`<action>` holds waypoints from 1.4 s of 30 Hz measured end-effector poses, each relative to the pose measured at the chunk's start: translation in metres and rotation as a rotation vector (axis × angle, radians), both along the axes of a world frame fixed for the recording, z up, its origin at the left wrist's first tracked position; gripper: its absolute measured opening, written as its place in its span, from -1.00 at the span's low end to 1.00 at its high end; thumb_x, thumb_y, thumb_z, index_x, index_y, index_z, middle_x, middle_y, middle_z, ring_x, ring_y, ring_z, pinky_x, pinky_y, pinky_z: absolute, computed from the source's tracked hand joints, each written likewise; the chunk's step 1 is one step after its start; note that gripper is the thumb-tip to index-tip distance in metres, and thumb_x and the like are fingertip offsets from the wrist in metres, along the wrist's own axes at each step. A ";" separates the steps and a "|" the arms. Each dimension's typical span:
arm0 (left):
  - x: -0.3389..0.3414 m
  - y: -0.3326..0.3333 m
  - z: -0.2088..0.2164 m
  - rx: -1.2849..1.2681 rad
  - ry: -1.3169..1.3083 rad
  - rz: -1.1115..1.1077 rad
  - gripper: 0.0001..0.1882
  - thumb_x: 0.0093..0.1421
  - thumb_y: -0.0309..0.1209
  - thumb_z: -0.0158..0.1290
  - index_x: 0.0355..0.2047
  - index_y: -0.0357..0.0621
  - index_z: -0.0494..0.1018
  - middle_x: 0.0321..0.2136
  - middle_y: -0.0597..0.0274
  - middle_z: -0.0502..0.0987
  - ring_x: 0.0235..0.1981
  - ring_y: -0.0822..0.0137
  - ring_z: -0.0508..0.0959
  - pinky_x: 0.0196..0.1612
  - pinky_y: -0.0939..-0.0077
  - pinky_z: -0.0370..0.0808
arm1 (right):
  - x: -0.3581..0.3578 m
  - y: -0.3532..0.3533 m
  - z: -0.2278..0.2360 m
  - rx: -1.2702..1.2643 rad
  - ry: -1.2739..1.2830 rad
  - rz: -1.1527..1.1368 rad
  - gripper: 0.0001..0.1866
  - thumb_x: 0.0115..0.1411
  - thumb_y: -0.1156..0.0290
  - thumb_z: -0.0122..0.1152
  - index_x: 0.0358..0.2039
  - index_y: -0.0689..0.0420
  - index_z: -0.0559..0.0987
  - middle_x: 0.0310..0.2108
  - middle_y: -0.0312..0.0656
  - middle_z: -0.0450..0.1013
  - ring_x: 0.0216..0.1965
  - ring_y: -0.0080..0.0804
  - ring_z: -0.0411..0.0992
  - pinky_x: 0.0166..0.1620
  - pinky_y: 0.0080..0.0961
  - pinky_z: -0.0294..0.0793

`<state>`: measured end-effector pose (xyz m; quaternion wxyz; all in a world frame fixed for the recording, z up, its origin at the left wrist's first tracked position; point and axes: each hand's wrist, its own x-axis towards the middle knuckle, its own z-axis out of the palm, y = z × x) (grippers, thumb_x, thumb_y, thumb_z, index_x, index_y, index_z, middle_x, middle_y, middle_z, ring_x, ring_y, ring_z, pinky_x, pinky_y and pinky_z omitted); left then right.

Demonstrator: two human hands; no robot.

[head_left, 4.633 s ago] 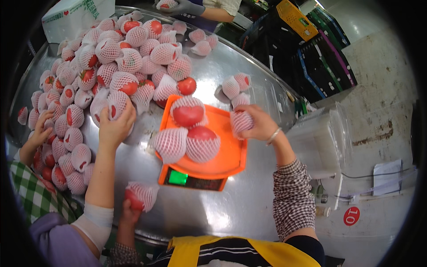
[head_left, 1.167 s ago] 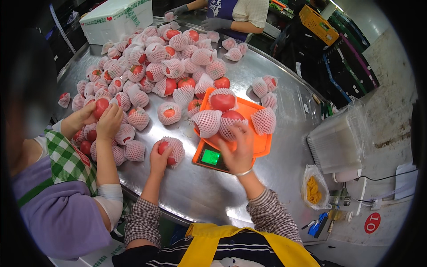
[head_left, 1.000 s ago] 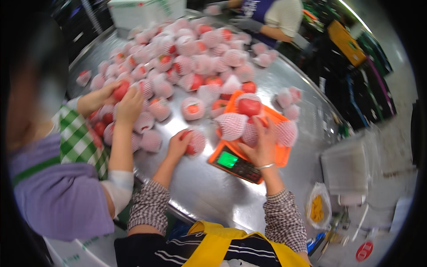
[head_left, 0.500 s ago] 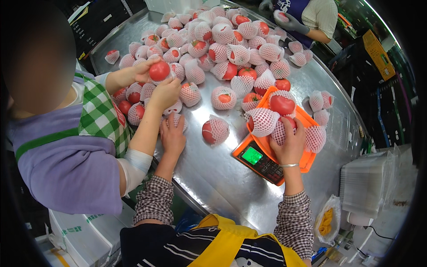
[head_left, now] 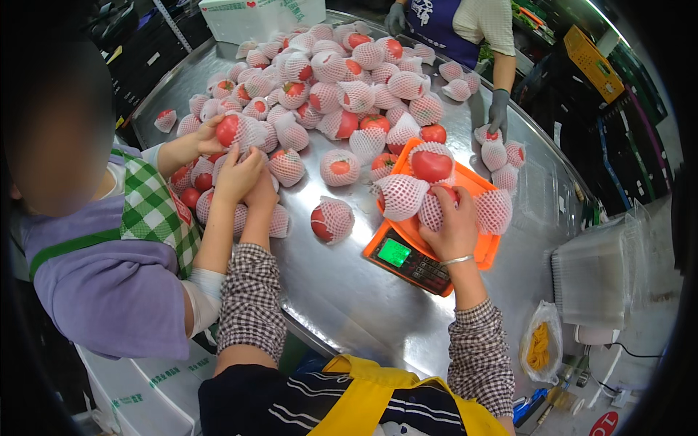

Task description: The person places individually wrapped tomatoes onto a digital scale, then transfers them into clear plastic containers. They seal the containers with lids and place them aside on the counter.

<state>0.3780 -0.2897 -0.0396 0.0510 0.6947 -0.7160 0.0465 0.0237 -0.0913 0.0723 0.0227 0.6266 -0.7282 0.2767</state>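
Note:
My right hand (head_left: pixel 456 229) closes round a tomato (head_left: pixel 446 193) partly in a white foam net, in the orange tray (head_left: pixel 488 251) of a digital scale (head_left: pixel 407 260) with a lit green display. Beside it in the tray lie a netted tomato (head_left: pixel 401 196), a barer red tomato (head_left: pixel 431 166) and another netted one (head_left: pixel 494 211). My left hand (head_left: pixel 262 190) reaches into the near left edge of the tomato pile (head_left: pixel 338 91). A co-worker's hand crosses in front of it and hides its fingers. That co-worker holds a tomato (head_left: pixel 227 131) half in its net.
A netted tomato (head_left: pixel 333 221) lies alone on the metal table (head_left: pixel 320 272). Across the table, another person's gloved hand (head_left: pixel 499 112) touches netted tomatoes at the right. Clear plastic boxes (head_left: pixel 592 280) stack at the right, above a bag of yellow bands (head_left: pixel 539 345). A white foam box (head_left: pixel 262 18) stands at the back.
My left hand has moved forward, away from a netted tomato at the near edge and deeper into the pile. The far person's gloved hand has come down to the tomatoes at the right.

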 end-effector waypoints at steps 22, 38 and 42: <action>-0.244 0.111 0.150 0.567 0.959 -1.005 -0.23 -0.26 -0.26 0.32 -0.02 -0.32 0.34 -0.15 -0.05 0.51 -0.13 0.10 0.55 -0.09 0.31 0.48 | -0.017 0.123 0.014 -0.052 -0.361 -0.035 -0.30 -0.36 0.32 0.37 -0.04 -0.08 0.48 0.00 -0.07 0.29 0.00 -0.03 0.35 0.00 -0.28 0.44; -0.172 0.103 0.167 -0.146 1.009 -0.765 -0.75 0.07 -0.38 0.20 -0.27 -0.24 0.52 -0.39 0.19 0.55 -0.37 0.38 0.53 -0.28 0.51 0.45 | 0.085 0.188 -0.051 0.266 -0.388 0.330 -0.33 -0.31 0.32 0.38 -0.04 -0.17 0.44 0.02 -0.11 0.25 0.03 -0.05 0.28 -0.09 -0.24 0.50; -0.092 0.146 0.093 0.154 1.160 -0.512 -0.80 0.17 -0.38 0.13 -0.25 -0.23 0.52 -0.42 0.26 0.55 -0.40 0.48 0.52 -0.36 0.59 0.44 | 0.098 0.176 -0.049 0.243 -0.381 0.358 -0.28 -0.34 0.32 0.41 -0.03 -0.17 0.43 0.03 -0.11 0.24 0.03 -0.03 0.27 -0.08 -0.24 0.49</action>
